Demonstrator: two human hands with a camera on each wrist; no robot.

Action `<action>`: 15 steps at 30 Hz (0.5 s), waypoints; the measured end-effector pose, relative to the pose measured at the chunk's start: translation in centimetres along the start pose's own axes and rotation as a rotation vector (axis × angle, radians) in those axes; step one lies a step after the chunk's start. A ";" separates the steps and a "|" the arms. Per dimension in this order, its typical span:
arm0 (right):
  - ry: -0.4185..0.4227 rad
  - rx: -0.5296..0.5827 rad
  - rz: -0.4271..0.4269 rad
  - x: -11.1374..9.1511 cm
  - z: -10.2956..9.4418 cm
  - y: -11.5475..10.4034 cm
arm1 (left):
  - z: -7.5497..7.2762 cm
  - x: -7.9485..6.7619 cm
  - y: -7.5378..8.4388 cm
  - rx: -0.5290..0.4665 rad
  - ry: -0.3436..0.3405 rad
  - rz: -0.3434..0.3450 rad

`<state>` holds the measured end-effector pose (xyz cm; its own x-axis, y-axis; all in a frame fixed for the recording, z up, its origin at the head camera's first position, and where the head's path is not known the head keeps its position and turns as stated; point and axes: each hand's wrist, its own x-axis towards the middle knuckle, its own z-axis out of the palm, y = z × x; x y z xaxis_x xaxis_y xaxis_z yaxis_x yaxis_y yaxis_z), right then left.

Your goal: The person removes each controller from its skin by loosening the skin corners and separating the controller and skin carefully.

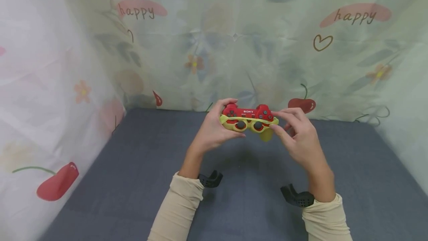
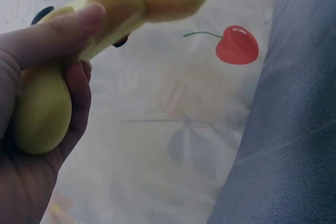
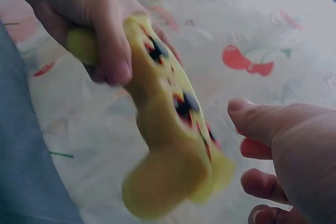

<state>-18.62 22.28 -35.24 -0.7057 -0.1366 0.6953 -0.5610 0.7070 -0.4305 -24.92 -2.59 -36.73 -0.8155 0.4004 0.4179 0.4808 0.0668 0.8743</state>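
Note:
A red Sony game controller (image 1: 248,112) is held up over the grey table, its two dark thumbsticks facing me. A yellow soft cover (image 1: 230,125) wraps its lower part and both handles, while the red upper face with the buttons stands bare above the cover's edge. My left hand (image 1: 214,127) grips the left handle, thumb (image 2: 73,24) along the near side and fingers round behind. At the other end my right hand (image 1: 301,137) has its thumb and forefinger beside the cover's right corner. In the right wrist view a gap shows between those fingertips (image 3: 240,104) and the cover (image 3: 168,171).
Grey cloth covers the table (image 1: 153,159) below the hands. Printed curtains (image 1: 214,47) with cherries, flowers and the word "happy" hang behind and at both sides. A black wrist mount (image 1: 211,179) sits on the left wrist, and another black mount (image 1: 297,196) on the right.

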 end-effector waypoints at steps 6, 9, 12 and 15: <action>-0.096 -0.003 -0.046 0.0 1.8 -0.9 | 0.3 0.0 -0.1 0.185 -0.007 0.053; -0.091 -0.023 -0.042 -0.2 2.4 -0.9 | 0.4 0.0 -0.1 0.211 -0.010 0.062; -0.074 -0.029 -0.033 -0.2 2.6 -0.9 | 0.4 0.0 -0.2 0.228 -0.011 0.066; -0.083 -0.033 -0.012 -0.1 2.6 -0.8 | 0.4 0.1 -0.2 0.248 -0.021 0.077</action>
<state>-19.18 19.90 -36.47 -0.7336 -0.2011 0.6492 -0.5556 0.7276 -0.4024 -24.94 -2.20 -36.96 -0.7676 0.4318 0.4737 0.6080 0.2565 0.7514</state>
